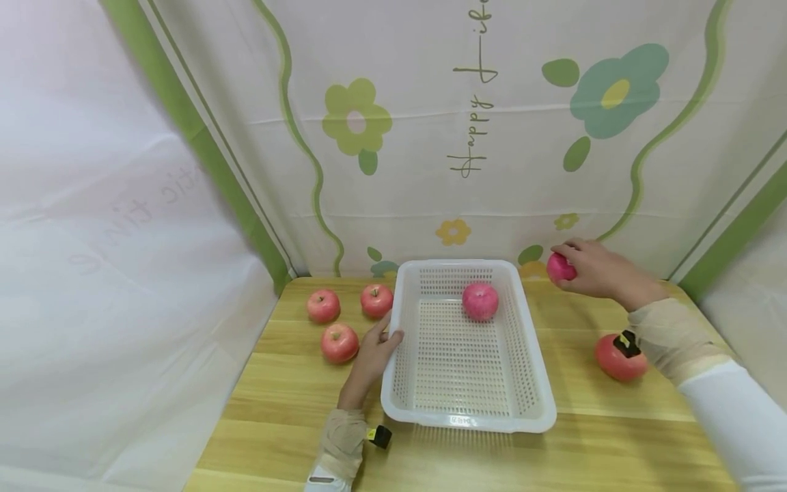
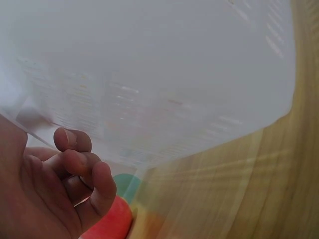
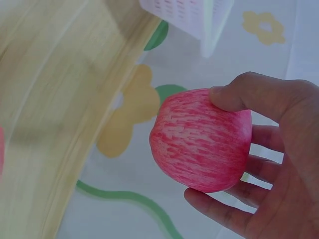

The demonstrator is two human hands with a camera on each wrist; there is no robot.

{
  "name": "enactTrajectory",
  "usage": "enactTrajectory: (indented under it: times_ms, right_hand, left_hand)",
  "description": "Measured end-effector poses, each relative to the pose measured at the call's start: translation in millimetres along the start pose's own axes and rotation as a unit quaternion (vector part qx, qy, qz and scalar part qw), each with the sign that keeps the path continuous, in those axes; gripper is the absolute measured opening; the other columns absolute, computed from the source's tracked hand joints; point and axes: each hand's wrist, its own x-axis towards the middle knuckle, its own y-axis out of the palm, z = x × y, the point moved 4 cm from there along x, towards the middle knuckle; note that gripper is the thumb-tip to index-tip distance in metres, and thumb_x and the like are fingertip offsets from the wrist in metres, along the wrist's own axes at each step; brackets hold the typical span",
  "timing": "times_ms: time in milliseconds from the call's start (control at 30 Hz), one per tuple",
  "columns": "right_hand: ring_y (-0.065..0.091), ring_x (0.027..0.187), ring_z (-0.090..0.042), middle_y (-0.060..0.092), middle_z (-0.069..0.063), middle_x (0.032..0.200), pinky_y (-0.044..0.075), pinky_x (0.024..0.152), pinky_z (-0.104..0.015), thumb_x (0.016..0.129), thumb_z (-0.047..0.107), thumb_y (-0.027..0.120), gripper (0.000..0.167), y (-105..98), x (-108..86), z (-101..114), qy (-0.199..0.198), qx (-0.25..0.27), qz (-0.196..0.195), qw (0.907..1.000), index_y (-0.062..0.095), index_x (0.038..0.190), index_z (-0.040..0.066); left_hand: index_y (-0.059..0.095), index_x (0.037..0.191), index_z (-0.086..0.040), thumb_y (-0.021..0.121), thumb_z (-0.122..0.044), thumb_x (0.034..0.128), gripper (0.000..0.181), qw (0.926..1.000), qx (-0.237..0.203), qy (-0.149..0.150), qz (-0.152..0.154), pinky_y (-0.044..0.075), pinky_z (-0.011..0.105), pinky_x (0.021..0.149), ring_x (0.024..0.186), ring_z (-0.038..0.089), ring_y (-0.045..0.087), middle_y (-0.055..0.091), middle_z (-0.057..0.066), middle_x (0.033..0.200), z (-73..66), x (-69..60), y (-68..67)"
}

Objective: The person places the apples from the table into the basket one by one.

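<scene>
The right hand holds a pink-red apple above the table's back edge, right of the white basket. In the right wrist view the thumb and fingers of the hand grip the streaked apple. At the basket's left side, the left hand has its thumb over the rim and its fingers against the outside. The left wrist view shows that hand with curled fingers beside the basket wall. One apple lies inside the basket, towards the back.
Left of the basket lie three apples, two at the back and one nearer. Another apple sits on the wooden table under the right forearm. A printed curtain hangs behind the table.
</scene>
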Motion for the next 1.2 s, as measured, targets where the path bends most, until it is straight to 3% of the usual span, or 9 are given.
enactTrajectory:
  times_ms: [500,800,1200]
  right_hand:
    - [0.055,0.125,-0.054,0.056,-0.034,0.141,0.057,0.090,-0.066,0.091,0.027,0.079,0.062,-2.0,13.9,21.4,-0.008,0.009,-0.006,0.9999,0.060,0.142,-0.004]
    - [0.057,0.125,-0.053,0.059,-0.033,0.139,0.053,0.097,-0.067,0.089,0.026,0.081,0.062,-0.5,24.3,33.8,-0.026,0.016,-0.024,0.9993,0.062,0.140,-0.004]
    - [0.054,0.130,-0.050,0.055,-0.029,0.146,0.058,0.089,-0.066,0.090,0.028,0.079,0.065,-4.8,31.9,51.8,-0.021,0.009,-0.011,0.9997,0.059,0.146,0.000]
  left_hand:
    - [0.043,0.165,-0.018,0.062,-0.027,0.1065,0.062,1.0000,-0.005,0.004,0.003,0.067,0.041,0.069,0.091,0.045,0.079,0.074,0.035,0.112,0.9,0.7,0.7]
    - [0.043,0.164,-0.017,0.061,-0.025,0.1061,0.061,1.0000,-0.007,0.005,0.002,0.067,0.040,0.068,0.091,0.042,0.079,0.074,0.035,0.111,0.9,0.0,-0.6]
    - [0.044,0.164,-0.019,0.061,-0.025,0.1064,0.061,0.9999,-0.015,0.000,0.001,0.067,0.044,0.071,0.095,0.046,0.078,0.074,0.035,0.113,-1.7,-1.8,0.3]
